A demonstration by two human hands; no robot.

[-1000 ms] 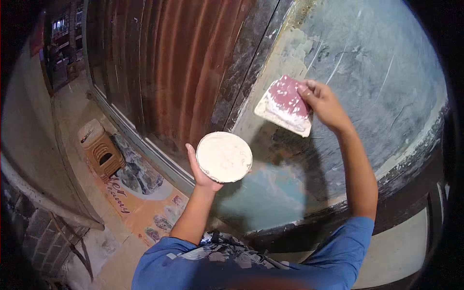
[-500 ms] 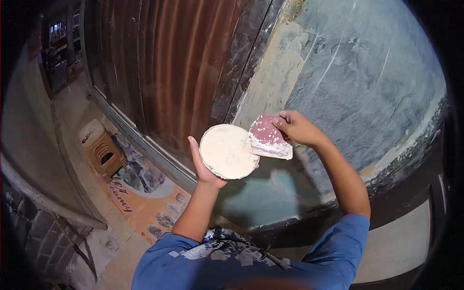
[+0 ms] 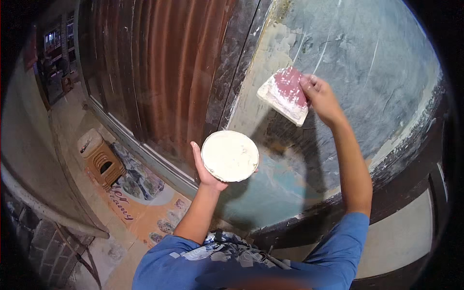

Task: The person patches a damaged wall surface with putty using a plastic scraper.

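Scraper [image 3: 288,90], coated long edge facing lower left, slanting down rightward, right hand [image 3: 325,102] clamped on it, left hand [image 3: 210,179] clasping dish [image 3: 238,180]

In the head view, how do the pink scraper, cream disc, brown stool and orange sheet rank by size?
1. Orange sheet
2. Cream disc
3. Brown stool and pink scraper: too alike to rank

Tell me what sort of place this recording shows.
Probably a passage or room in a lived-in, unfinished building: a patchy grey-green plastered wall, a flat pink scraper smeared with white paste in the right hand, and a brown slotted plastic stool.
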